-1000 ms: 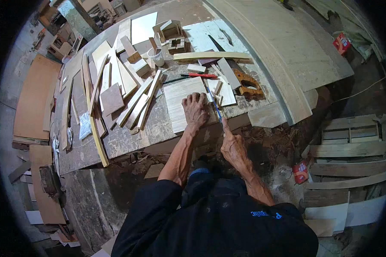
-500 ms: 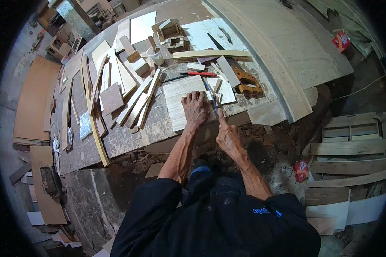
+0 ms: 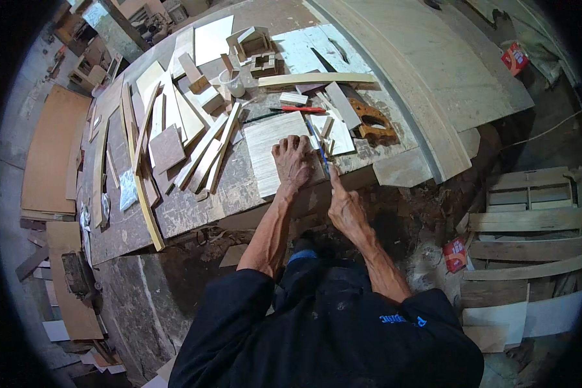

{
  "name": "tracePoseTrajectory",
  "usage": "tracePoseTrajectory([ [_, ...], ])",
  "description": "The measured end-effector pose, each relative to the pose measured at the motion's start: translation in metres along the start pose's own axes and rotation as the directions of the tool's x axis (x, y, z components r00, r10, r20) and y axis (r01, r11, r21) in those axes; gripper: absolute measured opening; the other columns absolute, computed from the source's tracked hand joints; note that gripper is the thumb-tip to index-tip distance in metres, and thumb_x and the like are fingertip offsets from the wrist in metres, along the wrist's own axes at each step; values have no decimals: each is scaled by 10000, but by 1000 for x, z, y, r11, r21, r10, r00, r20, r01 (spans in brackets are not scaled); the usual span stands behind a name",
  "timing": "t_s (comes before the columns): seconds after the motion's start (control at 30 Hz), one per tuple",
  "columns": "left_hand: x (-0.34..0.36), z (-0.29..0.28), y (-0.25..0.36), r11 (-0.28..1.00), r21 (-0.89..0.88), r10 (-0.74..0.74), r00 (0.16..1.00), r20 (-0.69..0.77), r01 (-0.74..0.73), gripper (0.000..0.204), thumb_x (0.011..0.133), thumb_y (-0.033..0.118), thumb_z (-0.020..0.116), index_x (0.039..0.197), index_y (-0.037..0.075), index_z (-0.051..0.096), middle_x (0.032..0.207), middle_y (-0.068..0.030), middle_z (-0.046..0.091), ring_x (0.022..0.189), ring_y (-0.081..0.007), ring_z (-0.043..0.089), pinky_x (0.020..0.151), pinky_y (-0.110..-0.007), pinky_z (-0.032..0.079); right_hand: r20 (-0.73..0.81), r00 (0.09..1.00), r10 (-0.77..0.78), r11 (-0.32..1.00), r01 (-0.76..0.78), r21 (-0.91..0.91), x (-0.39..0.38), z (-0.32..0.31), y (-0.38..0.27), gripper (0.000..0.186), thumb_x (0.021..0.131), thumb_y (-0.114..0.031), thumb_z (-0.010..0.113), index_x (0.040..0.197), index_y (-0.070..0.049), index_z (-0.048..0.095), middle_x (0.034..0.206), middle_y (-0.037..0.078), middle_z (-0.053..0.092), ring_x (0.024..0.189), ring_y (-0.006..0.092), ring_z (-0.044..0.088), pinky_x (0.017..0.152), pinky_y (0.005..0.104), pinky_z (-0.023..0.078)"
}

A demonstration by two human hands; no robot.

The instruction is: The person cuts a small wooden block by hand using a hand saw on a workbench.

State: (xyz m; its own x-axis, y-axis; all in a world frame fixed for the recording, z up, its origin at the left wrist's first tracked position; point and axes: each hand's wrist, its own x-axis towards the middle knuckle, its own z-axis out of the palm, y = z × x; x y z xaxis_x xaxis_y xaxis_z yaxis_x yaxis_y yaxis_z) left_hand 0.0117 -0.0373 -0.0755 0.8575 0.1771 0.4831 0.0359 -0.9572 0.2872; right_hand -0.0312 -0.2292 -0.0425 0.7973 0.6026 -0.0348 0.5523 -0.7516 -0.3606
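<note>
My left hand (image 3: 293, 165) presses down on a square pale wooden board (image 3: 269, 157) at the bench's front edge, its fingers bent and apart. My right hand (image 3: 346, 211) grips a thin blue blade-like tool (image 3: 321, 149) with the index finger stretched along it. The tool lies along the board's right edge. Beside it are a white piece (image 3: 341, 140) with small wood offcuts on it, a red pen-like item (image 3: 301, 108) and a wooden-handled saw (image 3: 372, 127). Whatever sits inside my right fist is mostly hidden.
The bench (image 3: 194, 213) carries several wood strips (image 3: 208, 161), small blocks, a white cup (image 3: 231, 85) and a plastic bag (image 3: 127, 190). A long board (image 3: 420, 103) runs along its right. Slatted wood pieces (image 3: 527, 220) lie low at the right; sheets (image 3: 48, 149) lean at the left.
My right hand has shifted up and slightly left along the board's edge with the blue tool since a second ago. My left hand stays on the board.
</note>
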Motion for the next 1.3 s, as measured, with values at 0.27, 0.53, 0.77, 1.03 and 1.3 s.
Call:
tracePoseTrajectory([
  [0.27,4,0,3,1000,-14,22,1000,-4,-22,414,804,286,686,1161,115,560,1083,-93,522,1062,-300,481,915,-456,332,-216,976,-33,991,60,120,11,20,13,874,862,-33,593,1599,-87,127,530,97,467,480,227,471,500,378,410],
  [0.53,1,-1,3,999,-33,5,1000,0,-5,452,765,236,689,1178,107,558,1102,-89,525,1076,-295,480,932,-458,329,565,810,-158,180,586,-790,21,-15,-7,541,877,39,567,1415,22,507,566,-33,348,500,133,387,752,316,515],
  [0.77,3,-2,4,1000,-4,6,1000,-7,-6,422,802,279,678,1171,108,565,1096,-91,531,1075,-297,484,930,-462,332,-65,947,-314,747,204,-633,-15,25,17,277,837,23,610,1095,37,709,601,-42,363,558,109,417,933,320,462],
  [1.03,3,1,2,1000,-4,8,1000,14,-8,429,776,300,695,1142,115,570,1082,-82,526,1066,-296,484,921,-459,333,-107,962,-250,924,204,-325,5,40,23,762,877,-65,599,1548,5,246,566,113,537,513,260,561,491,400,449],
  [1.3,4,2,5,999,12,31,1000,6,-31,475,780,302,699,1194,114,563,1108,-95,521,1087,-291,477,947,-461,324,-290,933,-213,932,105,-347,6,41,21,180,887,-40,591,925,52,740,603,11,416,520,169,413,638,309,479],
])
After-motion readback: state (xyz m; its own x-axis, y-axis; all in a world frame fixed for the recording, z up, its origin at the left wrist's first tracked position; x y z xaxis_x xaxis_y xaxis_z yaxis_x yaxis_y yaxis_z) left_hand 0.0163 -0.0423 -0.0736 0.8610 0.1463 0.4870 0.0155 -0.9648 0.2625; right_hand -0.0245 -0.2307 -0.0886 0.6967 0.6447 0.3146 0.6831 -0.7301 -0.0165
